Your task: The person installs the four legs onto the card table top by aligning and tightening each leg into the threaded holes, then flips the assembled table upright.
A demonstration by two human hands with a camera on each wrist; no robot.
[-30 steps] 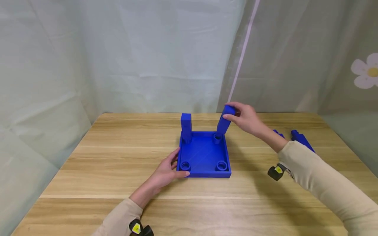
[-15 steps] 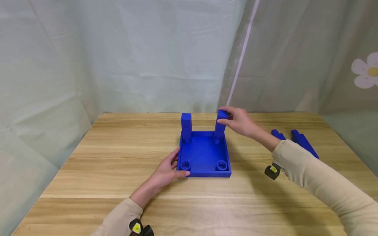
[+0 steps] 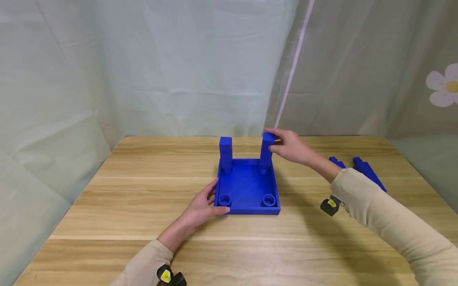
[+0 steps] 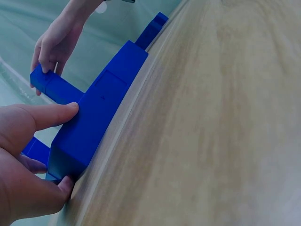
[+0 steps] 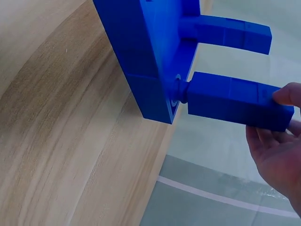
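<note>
Head view shows our wood counter [image 3: 143,222] first, with the blue tray [image 3: 247,190] flat on it. Our left hand [image 3: 200,208] rests at its near left corner, thumb and fingers holding the wall. Our right hand [image 3: 291,147] pinches the top of the right post [image 3: 267,153], fingers curled round it. That post stands straight up, long way up and down, its bottom peg in the far right socket.

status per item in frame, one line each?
square base: flat on table, two near sockets empty
left post: upright in far-left socket
right post: upright in far-right socket
spare posts: lying on table
left hand: holds base corner
right hand: grips right post top
</note>
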